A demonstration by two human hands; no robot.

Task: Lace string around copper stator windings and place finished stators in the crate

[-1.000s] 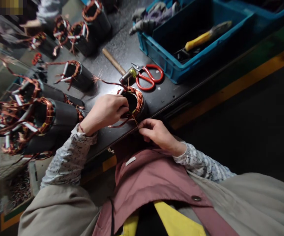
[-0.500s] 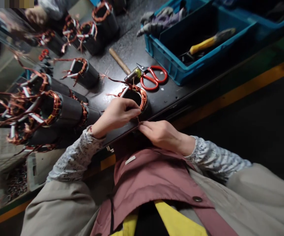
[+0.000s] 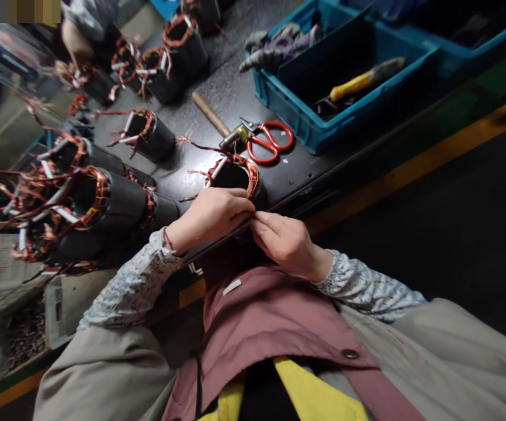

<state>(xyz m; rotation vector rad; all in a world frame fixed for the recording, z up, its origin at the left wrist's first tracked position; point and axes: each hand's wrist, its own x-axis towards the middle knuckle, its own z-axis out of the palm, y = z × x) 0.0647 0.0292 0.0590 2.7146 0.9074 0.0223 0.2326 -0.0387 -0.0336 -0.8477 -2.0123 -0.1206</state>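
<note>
Dark bench (image 3: 223, 82): copper-wound core (image 3: 253, 174) at near edge. Left hand (image 3: 211, 213) and right hand (image 3: 286, 240) meet beside its rim, fingers curled; can't tell how closed, or on what. Probably fingertip work on the winding; next needs fine two-handed control.

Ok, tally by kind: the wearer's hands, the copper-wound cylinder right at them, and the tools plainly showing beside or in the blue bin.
Left hand plus right hand: 2
Copper-wound cylinder: 1
Hammer: 1
Red-handled scissors: 1
Yellow-handled tool: 1
Total: 6
</note>
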